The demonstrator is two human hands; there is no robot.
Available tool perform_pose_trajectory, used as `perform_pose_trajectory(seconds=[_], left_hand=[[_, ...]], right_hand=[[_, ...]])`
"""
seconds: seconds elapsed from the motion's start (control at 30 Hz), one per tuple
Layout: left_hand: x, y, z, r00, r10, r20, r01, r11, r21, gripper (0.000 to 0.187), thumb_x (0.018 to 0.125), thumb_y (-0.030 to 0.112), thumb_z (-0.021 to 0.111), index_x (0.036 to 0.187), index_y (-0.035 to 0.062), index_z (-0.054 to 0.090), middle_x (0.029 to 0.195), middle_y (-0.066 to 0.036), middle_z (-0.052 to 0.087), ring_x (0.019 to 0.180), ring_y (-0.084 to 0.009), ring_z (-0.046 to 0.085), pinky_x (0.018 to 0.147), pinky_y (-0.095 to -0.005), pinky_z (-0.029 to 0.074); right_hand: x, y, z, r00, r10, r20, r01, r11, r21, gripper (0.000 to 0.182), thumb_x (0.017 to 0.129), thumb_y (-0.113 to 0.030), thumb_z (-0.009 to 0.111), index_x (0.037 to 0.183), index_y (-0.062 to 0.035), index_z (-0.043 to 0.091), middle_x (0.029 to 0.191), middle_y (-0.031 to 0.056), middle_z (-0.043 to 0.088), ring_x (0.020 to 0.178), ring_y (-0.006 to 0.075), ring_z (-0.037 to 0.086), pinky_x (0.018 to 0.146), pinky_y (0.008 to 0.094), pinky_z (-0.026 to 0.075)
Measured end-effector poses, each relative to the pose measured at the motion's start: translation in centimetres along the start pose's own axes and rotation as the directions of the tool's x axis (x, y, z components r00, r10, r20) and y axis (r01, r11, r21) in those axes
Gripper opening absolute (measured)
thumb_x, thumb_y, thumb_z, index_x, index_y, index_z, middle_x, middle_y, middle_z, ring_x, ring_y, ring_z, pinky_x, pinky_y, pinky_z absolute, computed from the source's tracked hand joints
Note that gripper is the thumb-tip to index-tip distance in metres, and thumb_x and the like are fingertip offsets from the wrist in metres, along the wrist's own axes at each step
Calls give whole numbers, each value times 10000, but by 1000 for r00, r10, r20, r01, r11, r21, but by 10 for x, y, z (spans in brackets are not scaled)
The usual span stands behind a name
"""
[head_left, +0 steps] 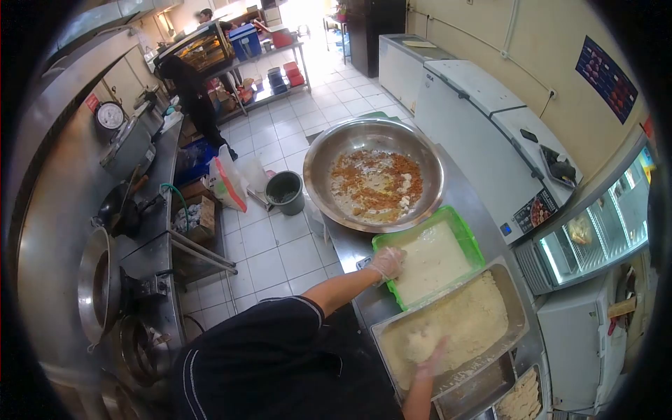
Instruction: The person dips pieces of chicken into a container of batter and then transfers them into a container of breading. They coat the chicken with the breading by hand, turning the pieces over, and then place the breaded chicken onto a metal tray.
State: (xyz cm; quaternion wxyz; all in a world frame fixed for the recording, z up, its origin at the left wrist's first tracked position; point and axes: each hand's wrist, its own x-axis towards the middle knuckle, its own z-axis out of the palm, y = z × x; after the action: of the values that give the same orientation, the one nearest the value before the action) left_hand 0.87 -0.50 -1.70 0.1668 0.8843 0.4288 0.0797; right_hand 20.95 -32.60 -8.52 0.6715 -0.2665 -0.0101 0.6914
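Observation:
My left hand [387,263], in a clear plastic glove, is at the left rim of a bright green tray [470,234]. Its fingers look curled together, and what they may hold is hidden. Pale liquid batter [432,257] fills the tray. Lower down, my right hand [428,357] is in a metal pan [519,318] of pale crumbly flour [470,313]. That hand is smeared by motion, its fingers dusted with flour around a whitish lump [421,341].
Beyond the green tray, a wide steel bowl [315,175] contains reddish-brown seasoning and liquid. Another metal pan [479,388] adjoins the flour pan. Chest freezers [469,119] line the right wall. A grey bucket [285,192] stands on the floor; woks [98,280] are at left. A person [192,91] stands further back.

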Motion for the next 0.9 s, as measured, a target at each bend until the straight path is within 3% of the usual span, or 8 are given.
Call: perform_pose_trajectory(seconds=[0.13,0.27,0.43,0.53,0.6,0.67,0.77,0.9], left_hand=[[-2,3,-4,999,-53,6,53,998,-28,247,756,234,677,928,60,710,927,-203,725,872,-382,725,779,-471,587],[-7,12,-23,993,-91,75,96,993,-67,242,775,232,655,934,59,712,944,-200,721,894,-387,722,811,-476,583],[3,-9,19,998,-8,-67,10,999,43,181,747,232,658,843,88,713,857,-166,711,861,-347,713,788,-465,578],[11,-31,44,1000,-10,25,9,998,56,161,668,266,711,688,106,720,762,-159,702,721,-308,680,676,-447,552],[10,-22,31,996,-26,-83,20,997,-76,225,669,266,724,642,46,685,724,-190,686,695,-319,696,675,-453,564],[11,-14,19,999,-53,-5,52,994,-100,289,715,328,725,781,53,666,741,-208,684,700,-379,688,675,-487,553],[9,3,-1,1000,-10,18,12,997,-72,294,756,324,702,847,46,670,794,-238,696,738,-424,692,717,-504,558],[8,2,-1,999,-41,-7,40,996,-74,267,807,312,672,874,54,699,842,-244,712,810,-430,709,757,-513,566]], right_hand=[[-5,-7,11,919,-291,-267,228,943,-244,598,985,-494,566,1430,-95,545,1218,122,671,1046,318,671,877,490,587],[-35,-45,26,917,-289,-275,26,731,-682,495,1031,-394,532,1451,-131,522,1278,107,641,1100,285,641,911,475,556],[-14,-71,-34,699,-306,-646,-151,820,-552,437,1075,-315,443,1461,-120,503,1330,135,619,1192,293,596,1037,493,478],[-11,-77,-119,704,-653,278,-195,-555,-809,420,1095,-303,390,1432,-86,515,1260,147,640,1196,272,581,1089,460,444],[-1,-99,-81,684,-729,-1,-164,-152,-975,519,1073,-396,440,1452,-44,470,1228,140,639,1129,258,595,1032,441,476],[10,-121,1,541,-544,-641,282,836,-471,648,1051,-490,489,1471,-1,425,1196,132,637,1062,244,609,974,421,508],[24,-142,23,438,-504,-744,276,863,-422,658,1036,-508,538,1464,-14,459,1245,142,625,1082,243,611,936,419,521],[-5,-145,-3,666,-727,-166,-153,84,-985,592,1012,-453,592,1459,-78,492,1317,162,595,1158,266,593,937,401,507]])
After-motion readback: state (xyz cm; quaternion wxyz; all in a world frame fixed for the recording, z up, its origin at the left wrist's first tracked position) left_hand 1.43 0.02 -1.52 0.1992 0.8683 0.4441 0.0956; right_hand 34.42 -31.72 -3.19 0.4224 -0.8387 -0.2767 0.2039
